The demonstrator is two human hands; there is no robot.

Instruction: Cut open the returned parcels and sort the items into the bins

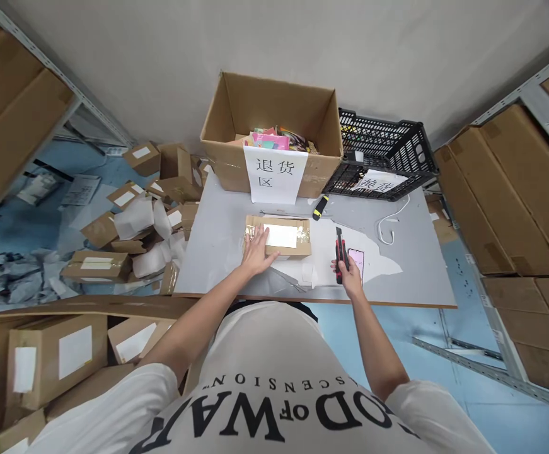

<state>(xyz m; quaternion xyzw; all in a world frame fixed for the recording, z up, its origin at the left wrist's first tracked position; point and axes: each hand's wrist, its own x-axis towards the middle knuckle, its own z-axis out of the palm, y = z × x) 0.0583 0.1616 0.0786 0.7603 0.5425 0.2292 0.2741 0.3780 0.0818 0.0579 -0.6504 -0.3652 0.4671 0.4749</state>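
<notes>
A small taped cardboard box (302, 251) with a white label (281, 236) lies on the table. My left hand (255, 251) rests flat on its left part, fingers spread. To the right of the box, my right hand (348, 277) is closed around a red and black box cutter (339, 255), its tip pointing away from me. Beside that hand lies a phone (357, 260) with a lit pinkish screen, partly covered by the hand. Farther back on the table is a yellow and black cutter (320, 207).
A large open carton (227, 167) of colourful packets and a black plastic crate (411, 157) stand along the table's back edge. A white cable (387, 228) lies at right. Boxes (97, 265) and wrapping crowd the left floor; loaded shelves (505, 189) stand right.
</notes>
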